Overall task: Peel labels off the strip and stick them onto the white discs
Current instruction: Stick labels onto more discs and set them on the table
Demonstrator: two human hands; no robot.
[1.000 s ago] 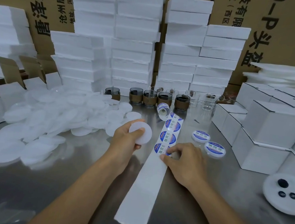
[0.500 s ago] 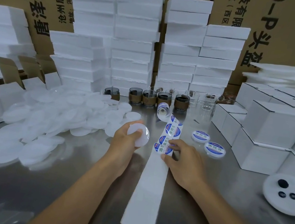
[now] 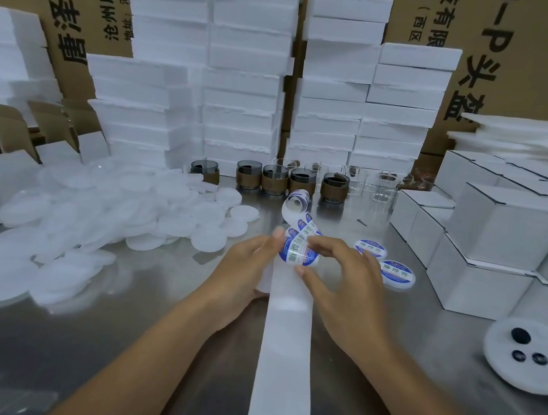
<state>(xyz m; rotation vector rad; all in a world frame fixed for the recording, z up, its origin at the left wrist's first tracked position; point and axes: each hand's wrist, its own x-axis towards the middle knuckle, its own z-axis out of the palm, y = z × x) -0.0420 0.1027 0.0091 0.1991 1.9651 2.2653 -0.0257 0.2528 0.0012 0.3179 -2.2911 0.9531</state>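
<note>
Label [image 3: 298, 253] now off the strip [image 3: 284, 363], pinched in right hand [image 3: 349, 285] at frame centre, laid over the mostly hidden disc gripped by left hand [image 3: 247, 269]; sticking begun, pressing-down likely next.

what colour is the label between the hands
Blue and white label, with dark writing, seen in the head view.

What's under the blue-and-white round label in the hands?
A round white disc: only its rim shows, at right; the blue-and-white label, left hand and right hand cover the rest.
</note>
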